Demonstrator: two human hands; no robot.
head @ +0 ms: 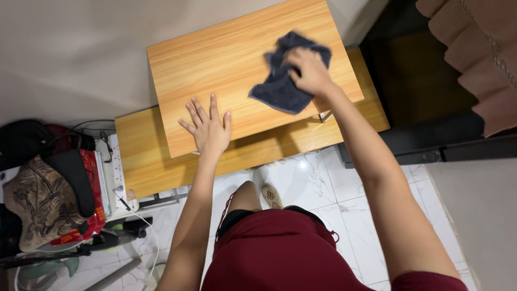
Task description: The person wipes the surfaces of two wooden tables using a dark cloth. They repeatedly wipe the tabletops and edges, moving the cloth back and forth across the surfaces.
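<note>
My right hand (308,71) presses a dark grey cloth (280,89) onto the top of a small light-wood table (215,59). The cloth is bunched under my fingers and spreads toward the table's front right edge. My left hand (209,126) lies flat with fingers spread on the same tabletop near its front edge, holding nothing. This small table stands on a lower, wider wooden surface (142,161).
A white power strip (116,161) with cables lies left of the lower surface. A pile of bags and a red item (64,194) sits at far left. White marble floor tiles (344,183) are below. A dark cabinet (431,97) and brown curtain (474,48) are on the right.
</note>
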